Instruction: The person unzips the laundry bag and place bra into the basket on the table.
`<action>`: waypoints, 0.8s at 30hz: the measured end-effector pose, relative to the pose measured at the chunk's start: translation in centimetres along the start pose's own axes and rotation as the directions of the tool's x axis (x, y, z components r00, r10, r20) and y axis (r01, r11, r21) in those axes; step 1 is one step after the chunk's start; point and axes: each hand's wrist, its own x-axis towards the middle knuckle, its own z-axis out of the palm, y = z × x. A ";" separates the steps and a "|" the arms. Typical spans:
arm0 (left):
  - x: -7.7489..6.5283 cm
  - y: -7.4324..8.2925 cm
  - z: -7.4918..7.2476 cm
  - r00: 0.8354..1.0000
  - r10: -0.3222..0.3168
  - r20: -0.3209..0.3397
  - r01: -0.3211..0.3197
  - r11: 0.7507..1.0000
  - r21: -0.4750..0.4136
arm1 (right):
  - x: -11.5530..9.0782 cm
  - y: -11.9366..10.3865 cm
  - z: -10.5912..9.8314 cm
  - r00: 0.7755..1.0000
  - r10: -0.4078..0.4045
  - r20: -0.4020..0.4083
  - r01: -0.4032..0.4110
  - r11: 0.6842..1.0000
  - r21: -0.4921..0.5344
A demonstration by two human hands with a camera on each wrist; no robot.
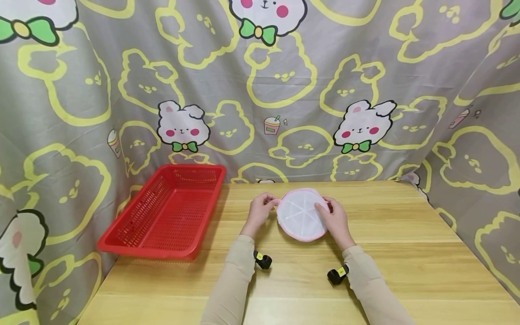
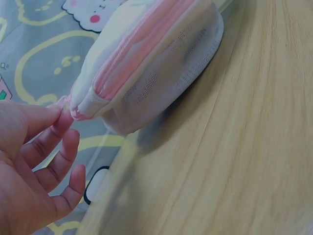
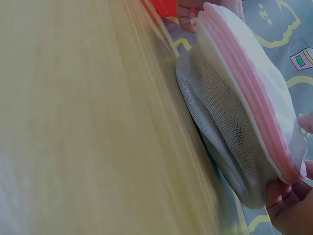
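Note:
A round white mesh laundry bag (image 1: 302,214) with pink trim stands between the two hands over the table. My left hand (image 1: 260,212) pinches a small pink tab (image 2: 77,113) at the bag's left end with thumb and forefinger, the other fingers loosely bent below. At the opposite edge my right hand (image 1: 336,221) grips the bag, thumb on the pale top and fingers curled under the rim. Along the side runs a pink zipper (image 3: 254,93), closed over the stretch seen in the right wrist view. Below it the grey-white mesh wall (image 3: 220,103) bulges out.
A red perforated plastic basket (image 1: 195,234) stands to the left on the wooden table (image 1: 406,271). Behind and on both sides hangs a grey curtain (image 1: 227,90) with cartoon prints. Small black cameras are strapped to both wrists.

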 end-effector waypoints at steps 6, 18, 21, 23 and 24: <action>0.0 -0.2 0.3 1.000 -0.006 0.003 0.006 1.000 0.009 | -0.2 0.0 0.0 1.000 -0.024 -0.002 0.024 1.000 -0.004; -0.3 -0.1 0.6 1.000 -0.005 0.001 0.005 1.000 0.021 | -0.5 -0.4 -0.1 1.000 0.001 -0.015 -0.001 1.000 -0.026; -0.4 -0.1 0.6 1.000 0.001 0.006 -0.001 1.000 0.026 | -0.5 -0.4 -0.2 1.000 0.006 -0.018 -0.007 0.999 -0.042; -0.4 -0.1 0.6 1.000 0.005 0.007 -0.005 0.999 0.031 | -0.5 -0.4 -0.2 1.000 0.001 -0.013 -0.002 0.999 -0.054; -0.4 -0.1 0.6 1.000 0.007 0.008 -0.007 0.999 0.032 | -0.5 -0.4 -0.2 1.000 -0.003 -0.010 0.002 0.998 -0.060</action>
